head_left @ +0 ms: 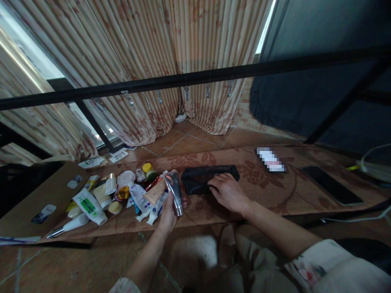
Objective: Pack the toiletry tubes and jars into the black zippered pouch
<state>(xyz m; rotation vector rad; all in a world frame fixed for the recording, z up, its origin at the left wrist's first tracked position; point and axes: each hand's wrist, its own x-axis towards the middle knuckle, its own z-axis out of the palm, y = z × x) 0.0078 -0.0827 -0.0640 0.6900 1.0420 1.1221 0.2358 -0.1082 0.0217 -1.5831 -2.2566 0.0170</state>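
My left hand (pixel 168 213) is closed around a silver squeeze tube (pixel 174 187) and holds it upright beside the pile. A beige tube (pixel 155 192) lies right against that hand; whether the hand grips it too I cannot tell. White and purple tubes (pixel 141 198) rest just left of it. My right hand (pixel 228 190) has its fingers curled over the front of a black pouch (pixel 194 182), which lies on the brown patterned cloth. What is inside the pouch is hidden.
Several cosmetics lie at left, among them a white-and-green tube (pixel 90 206), a yellow-capped jar (pixel 148 170) and a white tube with a silver tip (pixel 71 224). A cardboard box (pixel 39 199) stands beyond them. To the right lie a blurred-out phone (pixel 271 159) and a dark phone (pixel 331 185). A black rail (pixel 189 79) crosses behind.
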